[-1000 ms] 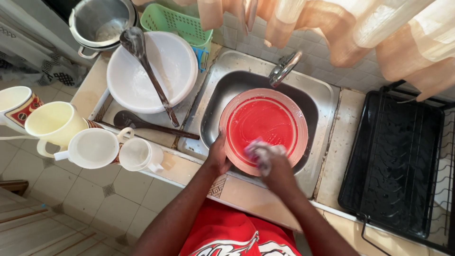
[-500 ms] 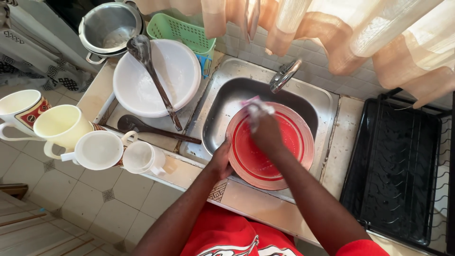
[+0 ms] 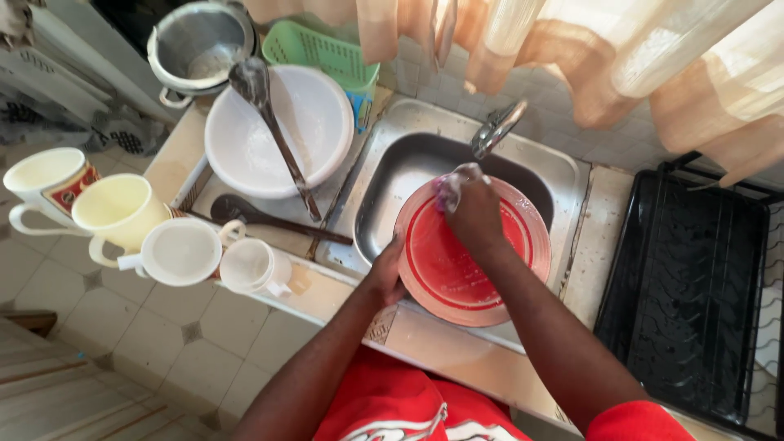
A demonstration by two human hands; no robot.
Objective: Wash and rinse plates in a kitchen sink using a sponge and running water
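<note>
Over the sink, the right hand, clenching a soapy sponge, has moved to the red plate's far rim; left hand fingers are gripping its near edge.

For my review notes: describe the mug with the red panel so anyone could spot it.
Left of the sink, four cups stand in a row along the counter edge. It is the far-left mug, white, beside the pale yellow cup, and alone bears a red panel.

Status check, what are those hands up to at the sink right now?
Left hand grips red plate rim. Right hand presses sponge on plate. Tap overhead.
</note>
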